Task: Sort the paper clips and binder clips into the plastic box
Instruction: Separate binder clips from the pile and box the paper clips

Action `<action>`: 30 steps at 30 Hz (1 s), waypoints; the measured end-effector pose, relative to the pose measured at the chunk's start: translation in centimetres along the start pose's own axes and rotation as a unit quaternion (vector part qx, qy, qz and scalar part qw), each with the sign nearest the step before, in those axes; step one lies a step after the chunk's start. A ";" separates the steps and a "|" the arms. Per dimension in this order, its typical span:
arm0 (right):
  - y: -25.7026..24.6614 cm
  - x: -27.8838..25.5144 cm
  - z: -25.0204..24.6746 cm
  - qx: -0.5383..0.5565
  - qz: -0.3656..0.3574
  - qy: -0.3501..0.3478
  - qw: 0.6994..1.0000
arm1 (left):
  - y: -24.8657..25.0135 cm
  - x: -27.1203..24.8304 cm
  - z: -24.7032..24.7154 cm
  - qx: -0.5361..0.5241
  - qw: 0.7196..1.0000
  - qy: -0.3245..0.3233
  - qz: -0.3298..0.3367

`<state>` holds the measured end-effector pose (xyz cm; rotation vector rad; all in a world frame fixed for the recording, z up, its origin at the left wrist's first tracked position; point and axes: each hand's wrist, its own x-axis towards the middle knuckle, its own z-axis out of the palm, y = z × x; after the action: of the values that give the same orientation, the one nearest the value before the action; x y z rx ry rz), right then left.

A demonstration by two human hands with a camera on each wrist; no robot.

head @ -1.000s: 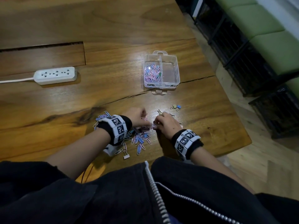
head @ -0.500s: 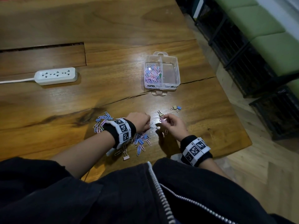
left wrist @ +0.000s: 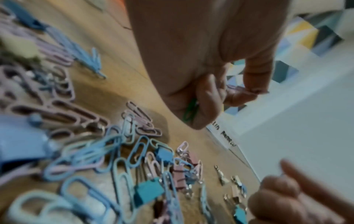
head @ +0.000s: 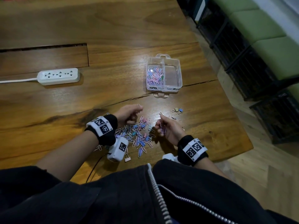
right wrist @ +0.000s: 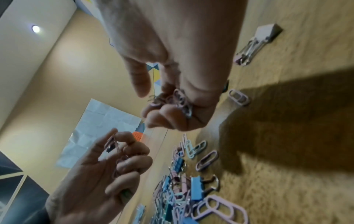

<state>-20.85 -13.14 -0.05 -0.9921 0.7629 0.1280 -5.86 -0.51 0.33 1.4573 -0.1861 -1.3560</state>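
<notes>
A: Where do the clips stand?

B: The mixed heap of pastel wire paper clips and small blue and pink binder clips (head: 139,135) lies on the wooden table (head: 113,29), between the two hands. The clear two-compartment plastic box (head: 179,73) sits beyond the heap, well apart; its left compartment holds paper clips, and its right one looks bare.

A: And the hands?

B: Both are gathering. The left hand (head: 127,114) has its fingers curled round a few clips; the right hand (head: 168,128) holds a pink bunch in its curled fingers. I judge this to be mid-collection, with binder clips not yet started.

A: Next?

B: Probably carrying both handfuls to the left compartment, without dropping any.

A: Do the views differ?

B: The left wrist view shows a green paper clip (left wrist: 190,111) tucked in that palm, which the head view misses. Only the head view shows the box and the white power strip (head: 59,76).
</notes>
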 end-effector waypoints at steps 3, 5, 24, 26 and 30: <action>0.2 0.2 0.6 -0.116 -0.004 0.051 0.992 | -0.5 -0.3 -0.1 -0.125 0.992 0.002 0.002; 0.8 0.5 1.0 -0.247 -0.040 0.095 0.963 | -0.5 -0.7 0.0 -0.173 0.985 -0.021 0.006; 1.4 0.0 0.8 -0.681 -0.105 0.097 0.719 | 0.4 1.6 3.0 0.642 0.745 0.183 -0.002; 1.3 0.0 0.5 -0.597 -0.104 0.113 0.788 | 0.1 1.6 3.2 0.650 0.739 0.179 0.001; 0.3 -0.6 -0.1 -0.306 -0.081 0.122 0.941 | -0.3 1.6 3.0 0.643 0.746 0.172 0.029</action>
<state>-21.45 -12.98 0.08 -1.6840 0.8835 0.1016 -7.82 -3.25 -0.20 2.7621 -1.0744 -0.7794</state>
